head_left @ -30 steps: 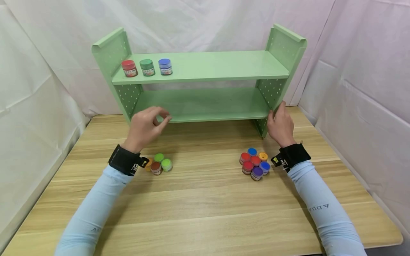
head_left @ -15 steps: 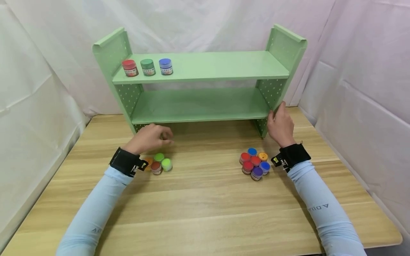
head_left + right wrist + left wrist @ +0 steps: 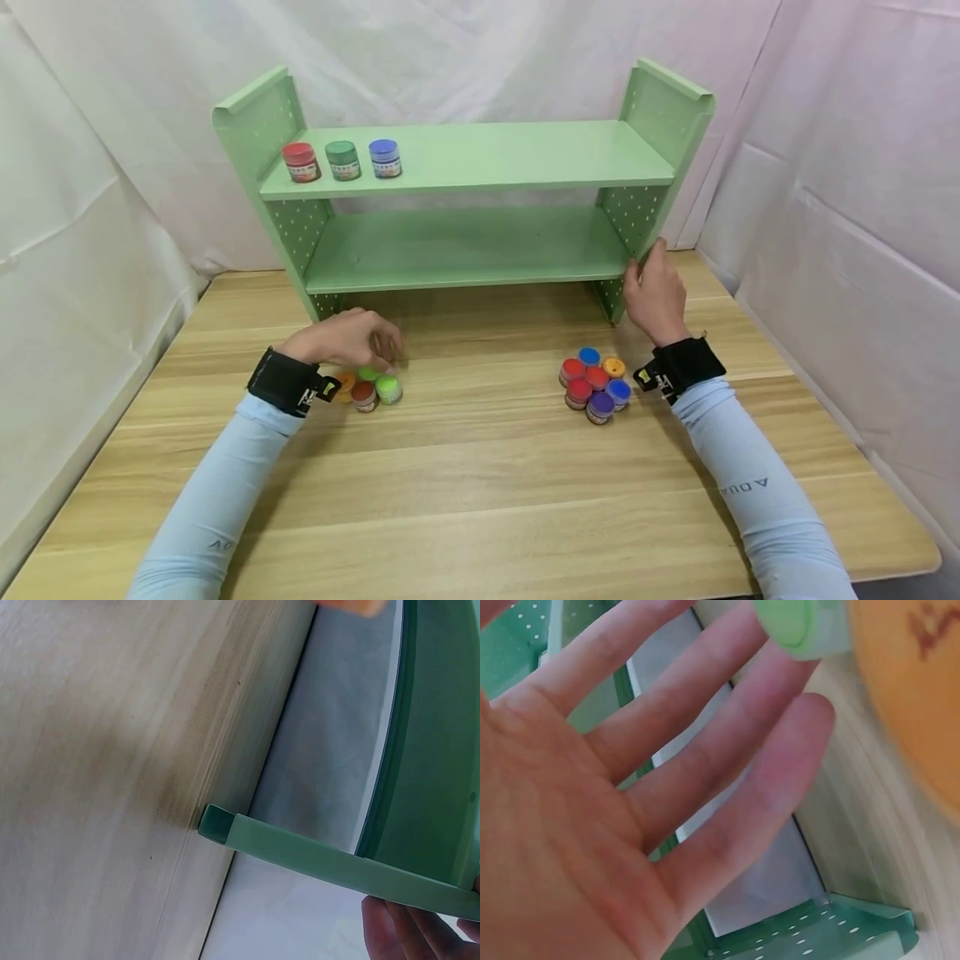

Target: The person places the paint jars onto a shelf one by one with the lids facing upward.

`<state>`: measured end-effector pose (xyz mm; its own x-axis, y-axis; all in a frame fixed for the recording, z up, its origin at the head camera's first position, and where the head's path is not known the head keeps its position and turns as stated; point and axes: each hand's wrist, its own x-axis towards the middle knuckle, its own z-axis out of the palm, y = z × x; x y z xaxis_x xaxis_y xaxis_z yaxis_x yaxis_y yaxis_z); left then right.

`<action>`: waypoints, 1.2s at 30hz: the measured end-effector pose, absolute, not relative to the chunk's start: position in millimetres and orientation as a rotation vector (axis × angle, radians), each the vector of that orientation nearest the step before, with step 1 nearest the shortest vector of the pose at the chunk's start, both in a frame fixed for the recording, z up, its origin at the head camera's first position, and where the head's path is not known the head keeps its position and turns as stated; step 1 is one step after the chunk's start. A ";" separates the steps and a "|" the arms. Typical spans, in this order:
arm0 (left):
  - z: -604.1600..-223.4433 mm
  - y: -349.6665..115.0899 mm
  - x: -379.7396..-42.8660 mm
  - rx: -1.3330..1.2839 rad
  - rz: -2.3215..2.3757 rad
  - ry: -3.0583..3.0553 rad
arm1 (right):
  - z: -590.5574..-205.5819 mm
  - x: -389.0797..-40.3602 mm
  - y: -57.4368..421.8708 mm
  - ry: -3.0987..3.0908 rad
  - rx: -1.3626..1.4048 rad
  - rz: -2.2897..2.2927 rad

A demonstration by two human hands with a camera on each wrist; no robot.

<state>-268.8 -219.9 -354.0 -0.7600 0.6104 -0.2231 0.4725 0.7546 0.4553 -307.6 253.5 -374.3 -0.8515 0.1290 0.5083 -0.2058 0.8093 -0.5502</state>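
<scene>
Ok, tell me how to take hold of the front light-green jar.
Pinch the front light-green jar by its round side walls, probably from above and the right: it stands upright with that side free, while the brown jar crowds its left.

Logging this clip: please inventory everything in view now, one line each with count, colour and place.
Shelf unit: one, light green, two tiers, standing at the back of the table.
Table: one, pale wood grain, under the shelf unit.
Upper-tier jars: three, red, dark green and blue, towards the left end.
Left-group jars: four, two light green, one brown, one orange, on the table.
Right-group jars: seven, three red, two blue, one orange, one purple, on the table.
Cloth: sheet count unclear, white, behind and at both sides.
Sleeves: two, light blue, on the forearms.
Wristbands: two, black, one per wrist.
Left hand: one, bare, at the left-group jars; contact unclear.
Right hand: one, bare, gripping the shelf unit's right side panel.
</scene>
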 end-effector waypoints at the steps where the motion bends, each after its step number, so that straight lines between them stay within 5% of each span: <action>1: -353.4 -220.7 -268.2 0.831 0.535 2.587 | -374.5 -307.7 253.3 -2.456 0.056 0.833; 36: -350.8 -236.1 -272.3 0.762 0.498 2.519 | -373.8 -307.0 253.6 -2.454 0.062 0.850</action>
<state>-272.3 -236.1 -350.8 -0.7412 0.5901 -0.3202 0.4236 0.7811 0.4588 -307.0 253.6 -373.8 -0.8548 0.1274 0.5031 -0.2110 0.8004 -0.5611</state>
